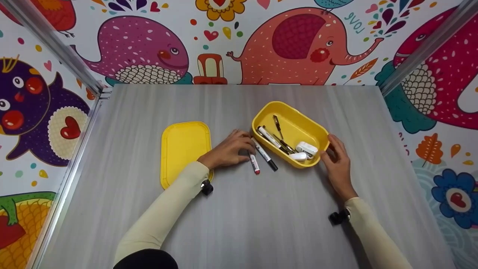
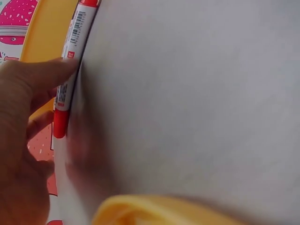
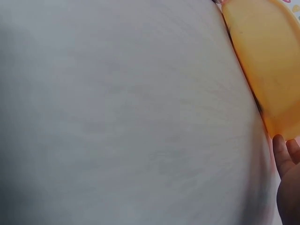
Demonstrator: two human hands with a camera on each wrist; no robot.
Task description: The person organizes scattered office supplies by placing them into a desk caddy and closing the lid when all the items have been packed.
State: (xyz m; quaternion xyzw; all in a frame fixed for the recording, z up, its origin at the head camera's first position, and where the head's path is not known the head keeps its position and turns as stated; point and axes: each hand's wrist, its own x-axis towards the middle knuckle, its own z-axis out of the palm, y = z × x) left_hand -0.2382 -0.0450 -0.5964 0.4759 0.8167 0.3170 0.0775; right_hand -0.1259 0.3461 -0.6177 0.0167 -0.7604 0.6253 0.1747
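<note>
The step in hand seems to be the handling of one loose marker beside the box, and I judge it as a pick-up, or perhaps a placing, which these pictures alone cannot decide. The red marker (image 1: 254, 163) is at the left side of the yellow box (image 1: 298, 121), close above or on the counter (image 1: 242, 216), with one red end pointing toward the person. The left grip (image 1: 234, 148) has its thumb and fingers together on the barrel of this marker, so it is a pinch with little opening. Just beside lies a black-capped marker (image 1: 264, 152), very near to the same fingers; whether they touch it, I cannot tell. The right grip (image 1: 338, 160) is bent around the near right end of the box, thumb and fingers against its wall, as if to steady it. Inside the box are pens and small white items (image 1: 307, 148), while the yellow lid (image 1: 185, 145) lies flat to the left. In my opinion, the next move calls for a firm pinch on the red marker, without disturbing its neighbour, and a quiet box
</note>
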